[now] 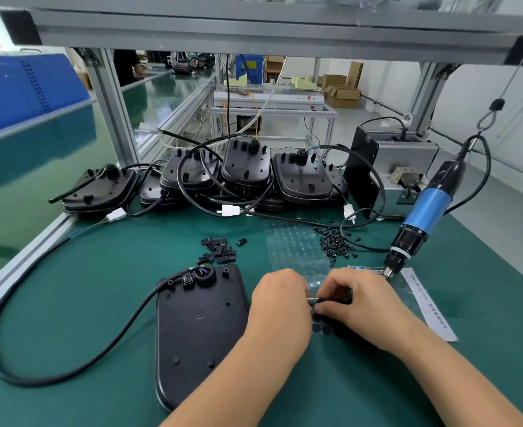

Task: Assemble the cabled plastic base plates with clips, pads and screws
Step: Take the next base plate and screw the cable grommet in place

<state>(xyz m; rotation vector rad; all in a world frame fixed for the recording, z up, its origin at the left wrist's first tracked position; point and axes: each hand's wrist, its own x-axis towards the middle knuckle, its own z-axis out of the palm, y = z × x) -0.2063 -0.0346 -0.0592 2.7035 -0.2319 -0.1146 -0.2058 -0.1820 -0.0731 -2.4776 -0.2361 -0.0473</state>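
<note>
1. The left hand (280, 298) sits at lower centre of the frame, fingers curled down onto a clear sheet (297, 251); what they grip is hidden behind the knuckles.
2. The right hand (357, 298) meets it just to the right, thumb and fingers pinched narrow around a thin metal tool (314, 300).
3. Round black pads (321, 326) lie on the sheet just below both hands.
4. A black base plate (198, 331) with its cable (69, 359) lies flat at lower left of centre, beside the left hand.
5. Black clips (220, 249) are heaped above the plate; black screws (335, 243) are scattered to their right.
6. More plates (248, 167) are stacked across the middle of the frame.
7. A blue screwdriver (426, 211) hangs at the right, its tip near the right hand.
</note>
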